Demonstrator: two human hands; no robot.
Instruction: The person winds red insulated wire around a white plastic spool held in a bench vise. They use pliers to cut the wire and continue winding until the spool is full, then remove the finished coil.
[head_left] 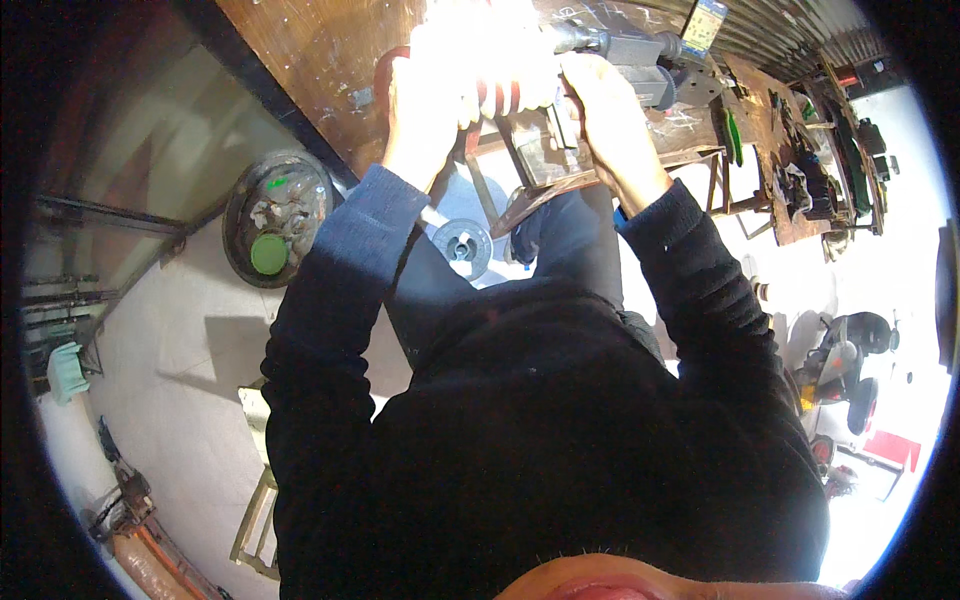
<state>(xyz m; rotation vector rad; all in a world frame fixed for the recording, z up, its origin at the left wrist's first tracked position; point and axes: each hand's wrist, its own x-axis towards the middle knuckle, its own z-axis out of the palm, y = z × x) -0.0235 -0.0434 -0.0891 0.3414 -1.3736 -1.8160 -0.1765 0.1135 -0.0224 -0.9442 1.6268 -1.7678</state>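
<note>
The left hand (425,112) and the right hand (608,100) meet at the upper edge of view, over a worn brown wooden workbench (318,50), with white glare swallowing most of the space between them. The left fingers are curled, their tips pointing down, but what they hold, if anything, is lost in the brightness, so I cannot tell whether they grip. The right thumb and fingers are bent near a narrow grey metal piece (563,127), which sits just beside them on their left; whether they grasp it is likewise unclear. A dark red rounded object (388,72) shows just left of the left fingers, and a red bar-like part (473,138) lies right below their tips. Right of the right fingers, close by, is a bulky grey machine with a cylindrical body (645,65), and beyond it stand a yellow-and-blue printed card (704,26) and, lower down, a slim bright green object (734,136). Well below the left fingers, on the floor, rests a grey round disc with a hollowed centre (463,247); farther off to their lower left is a black round basin (237,225) containing scraps and a round green lid (269,254).
</note>
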